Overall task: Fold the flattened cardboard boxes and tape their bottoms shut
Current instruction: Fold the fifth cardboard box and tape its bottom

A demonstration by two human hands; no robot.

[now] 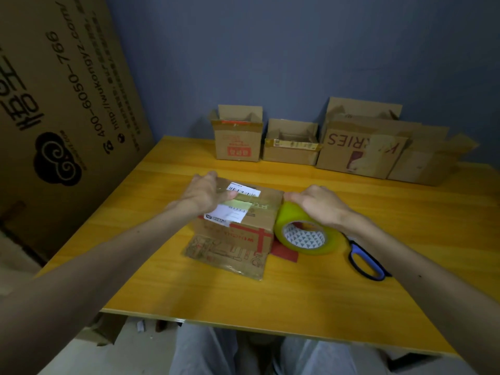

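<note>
A small cardboard box [251, 212] with white shipping labels and red print stands on the yellow table, its closed flaps facing up. My left hand [205, 194] lies flat on the box's top left part, thumb pressing a strip of yellowish tape across the seam. At the box's right edge, my right hand [318, 205] grips a roll of yellow tape [303, 231]; the tape runs from the roll over the box top. A front flap [230, 255] of the box lies flat on the table toward me.
Blue-handled scissors [365, 259] lie right of the roll. Several folded open boxes [290, 144] line the table's far edge against the blue wall. A big printed cardboard sheet [62, 104] leans at the left. The table's front edge [270, 328] is above my knees.
</note>
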